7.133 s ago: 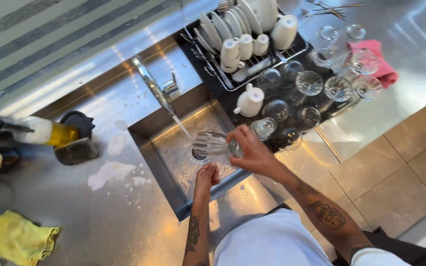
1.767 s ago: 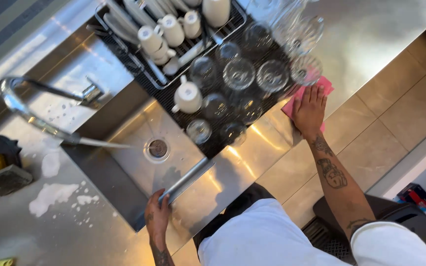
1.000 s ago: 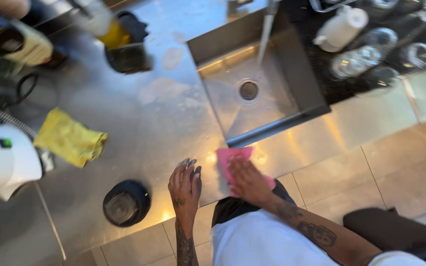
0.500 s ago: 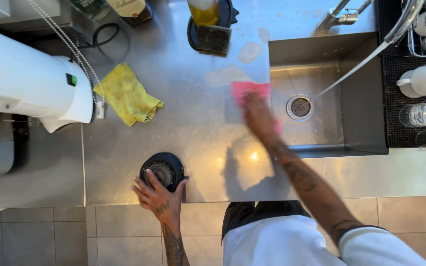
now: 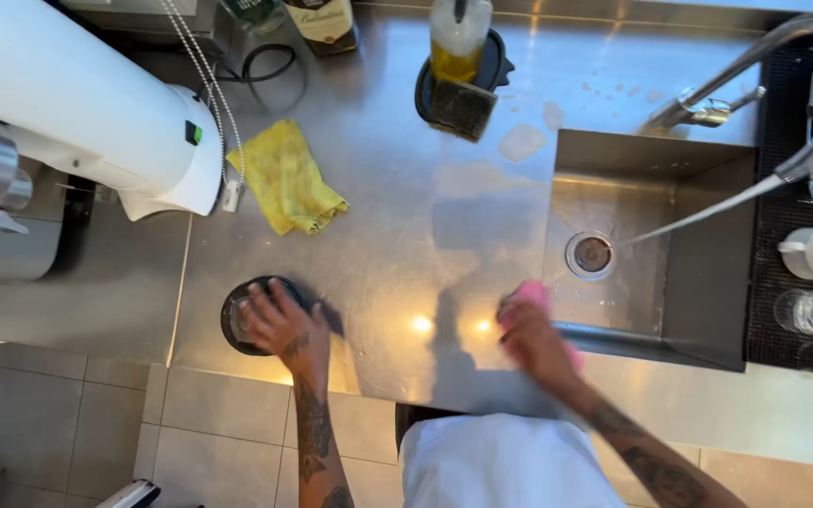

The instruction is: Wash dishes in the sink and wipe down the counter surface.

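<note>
Two hands work the stainless steel worktop [image 5: 378, 216]: the right hand [image 5: 534, 343], fingers closed on a pink cloth [image 5: 531, 299], wipes near the front edge, needing further strokes, while the left hand [image 5: 279, 325] spreads open fingers on a round black lid [image 5: 237, 315].

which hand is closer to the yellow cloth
Left. The left hand rests on a round black lid just below the yellow cloth; the right hand presses a pink cloth by the sink, farther away.
</note>
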